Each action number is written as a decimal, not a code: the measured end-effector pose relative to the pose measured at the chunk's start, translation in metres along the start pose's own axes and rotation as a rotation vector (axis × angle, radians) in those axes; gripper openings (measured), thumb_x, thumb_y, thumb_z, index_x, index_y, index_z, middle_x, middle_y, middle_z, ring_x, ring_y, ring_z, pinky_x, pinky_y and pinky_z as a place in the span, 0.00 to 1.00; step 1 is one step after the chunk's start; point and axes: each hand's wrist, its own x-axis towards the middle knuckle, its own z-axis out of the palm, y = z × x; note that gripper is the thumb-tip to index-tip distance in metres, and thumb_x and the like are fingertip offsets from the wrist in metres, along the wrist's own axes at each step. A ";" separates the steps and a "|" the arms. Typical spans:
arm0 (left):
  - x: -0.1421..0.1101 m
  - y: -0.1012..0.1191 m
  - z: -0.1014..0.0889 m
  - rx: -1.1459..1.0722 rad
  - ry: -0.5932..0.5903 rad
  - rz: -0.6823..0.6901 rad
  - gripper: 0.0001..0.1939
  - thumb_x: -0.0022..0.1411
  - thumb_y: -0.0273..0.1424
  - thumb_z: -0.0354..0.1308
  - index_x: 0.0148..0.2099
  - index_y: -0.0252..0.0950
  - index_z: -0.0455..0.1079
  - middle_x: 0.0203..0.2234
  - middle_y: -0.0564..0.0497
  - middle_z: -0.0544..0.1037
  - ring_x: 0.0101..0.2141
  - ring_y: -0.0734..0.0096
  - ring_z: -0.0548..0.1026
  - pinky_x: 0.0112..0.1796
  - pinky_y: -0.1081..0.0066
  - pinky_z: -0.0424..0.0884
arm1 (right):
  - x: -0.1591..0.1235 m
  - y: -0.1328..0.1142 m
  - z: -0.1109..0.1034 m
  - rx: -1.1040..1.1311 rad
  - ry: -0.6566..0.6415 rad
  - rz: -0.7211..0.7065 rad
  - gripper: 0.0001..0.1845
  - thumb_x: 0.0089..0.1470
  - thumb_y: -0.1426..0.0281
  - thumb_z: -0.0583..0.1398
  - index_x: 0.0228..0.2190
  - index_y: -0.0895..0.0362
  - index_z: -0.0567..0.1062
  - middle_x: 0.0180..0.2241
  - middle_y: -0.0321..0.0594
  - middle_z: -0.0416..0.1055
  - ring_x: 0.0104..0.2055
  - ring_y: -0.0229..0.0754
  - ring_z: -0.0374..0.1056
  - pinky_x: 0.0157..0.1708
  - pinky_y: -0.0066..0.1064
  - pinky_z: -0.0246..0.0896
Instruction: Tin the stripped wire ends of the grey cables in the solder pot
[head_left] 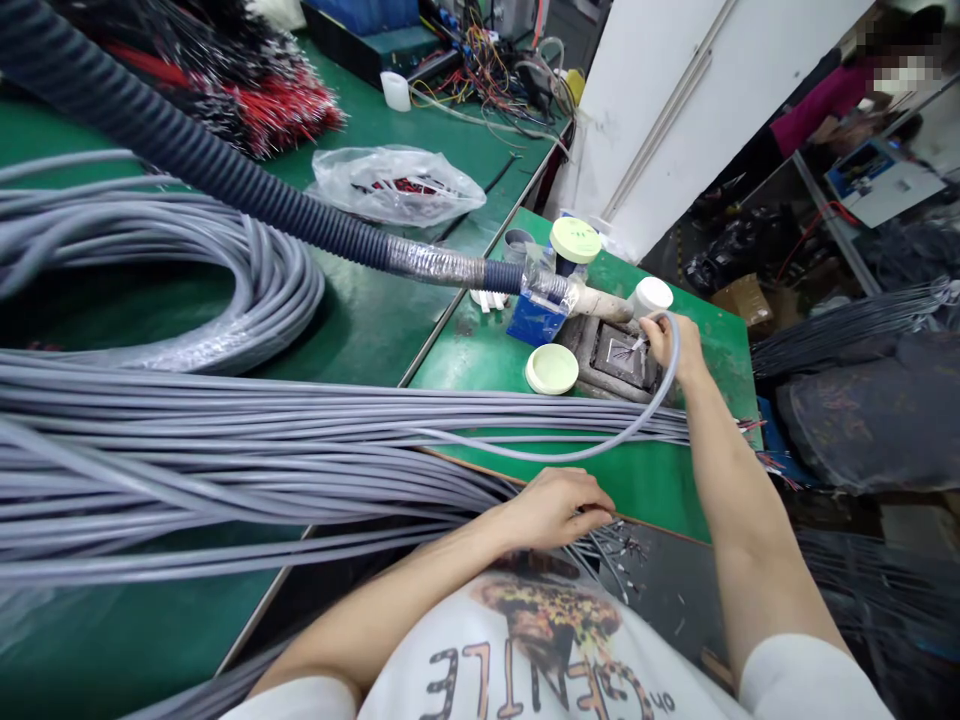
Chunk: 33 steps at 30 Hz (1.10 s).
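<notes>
Green-topped workbench [637, 490] under a long bundle of grey sheathed cables [225, 460], dark blue corrugated hose [172, 150] running to a white pipe fitting [600, 300] beside a dark square metal fixture [619, 355]. Right hand [667, 345]: fingers pinched closed on one thin grey sheathed cable [570, 455], bare wire tips [628, 348] poking out over the fixture. Left hand [555, 510]: fingers loosely curled over the bundle, grip impossible to confirm. Pinch best kept close to the wire tips, slack looped clear of the bundle.
</notes>
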 end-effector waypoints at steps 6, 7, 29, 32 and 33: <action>-0.017 0.033 -0.039 -0.608 -0.633 0.235 0.19 0.62 0.36 0.54 0.54 0.37 0.71 0.47 0.45 0.77 0.46 0.62 0.76 0.45 0.72 0.71 | -0.047 -0.026 -0.053 0.172 0.203 -0.186 0.13 0.58 0.64 0.54 0.31 0.53 0.78 0.32 0.40 0.77 0.37 0.45 0.70 0.42 0.38 0.61; -0.020 0.038 -0.045 -0.727 -0.678 0.221 0.20 0.62 0.36 0.55 0.54 0.36 0.72 0.47 0.43 0.77 0.47 0.61 0.76 0.44 0.71 0.71 | -0.062 -0.032 -0.062 0.230 0.242 -0.224 0.11 0.57 0.65 0.55 0.32 0.53 0.78 0.34 0.40 0.77 0.38 0.45 0.70 0.44 0.40 0.61; 0.026 0.025 0.018 -1.281 0.610 -0.381 0.13 0.49 0.36 0.68 0.33 0.30 0.79 0.21 0.51 0.76 0.24 0.79 0.68 0.30 0.75 0.62 | -0.232 -0.075 -0.026 0.498 0.317 -0.525 0.25 0.52 0.78 0.61 0.51 0.49 0.71 0.50 0.42 0.72 0.48 0.48 0.68 0.44 0.48 0.66; 0.026 0.024 0.019 -1.247 0.623 -0.403 0.12 0.48 0.36 0.68 0.31 0.30 0.79 0.22 0.50 0.77 0.24 0.79 0.67 0.30 0.75 0.62 | -0.234 -0.075 -0.024 0.513 0.309 -0.510 0.26 0.51 0.79 0.62 0.51 0.50 0.71 0.49 0.43 0.73 0.48 0.48 0.67 0.44 0.48 0.66; 0.026 0.024 0.019 -1.241 0.627 -0.409 0.12 0.48 0.35 0.68 0.31 0.30 0.79 0.22 0.50 0.77 0.24 0.79 0.67 0.29 0.75 0.61 | -0.235 -0.075 -0.024 0.516 0.309 -0.507 0.27 0.51 0.79 0.62 0.51 0.50 0.71 0.49 0.43 0.73 0.48 0.48 0.67 0.44 0.48 0.66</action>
